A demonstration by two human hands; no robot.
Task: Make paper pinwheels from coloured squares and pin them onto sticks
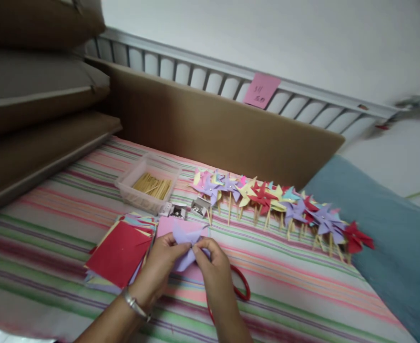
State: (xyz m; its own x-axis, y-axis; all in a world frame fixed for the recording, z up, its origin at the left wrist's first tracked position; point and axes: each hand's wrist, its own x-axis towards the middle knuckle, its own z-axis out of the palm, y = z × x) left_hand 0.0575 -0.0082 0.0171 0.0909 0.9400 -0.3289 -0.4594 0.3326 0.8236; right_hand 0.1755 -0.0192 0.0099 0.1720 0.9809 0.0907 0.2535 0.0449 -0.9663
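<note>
My left hand [161, 267] and my right hand [213, 264] both pinch a folded lilac paper pinwheel [185, 238] just above the striped cloth [284, 281]. A silver bracelet sits on my left wrist. A stack of coloured paper squares [121, 252], red on top, lies to the left of my hands. A pink sheet [165, 225] lies under the lilac paper. Red-handled scissors [243, 286] rest beside my right hand, partly hidden by it.
A clear plastic tub of wooden sticks [148, 185] stands behind the paper stack, with small boxes of pins [178, 211] beside it. A long row of finished pinwheels [277, 205] lies to the right. Cardboard [213, 128], a railing with a pink note [261, 90], brown cushions and a blue cushion [403, 247] surround the cloth.
</note>
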